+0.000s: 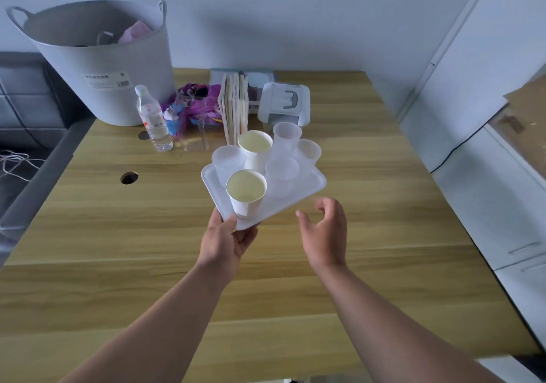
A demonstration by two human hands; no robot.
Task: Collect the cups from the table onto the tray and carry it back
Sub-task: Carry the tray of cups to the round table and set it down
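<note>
No legible text anywhere. Gray tub (100, 66), far beyond the left hand (226, 242), has a white sticker (107, 80) w/ a line of print, a small square code and a barcode; all too small and blurry to read. Water bottle (153, 119), just right of the tub, has a label (152, 120) w/ red marks and fine print, also unreadable. Cups, tray: no markings seen.

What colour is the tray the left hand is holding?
White, plain; the tray shows clearly in the head view.
</note>
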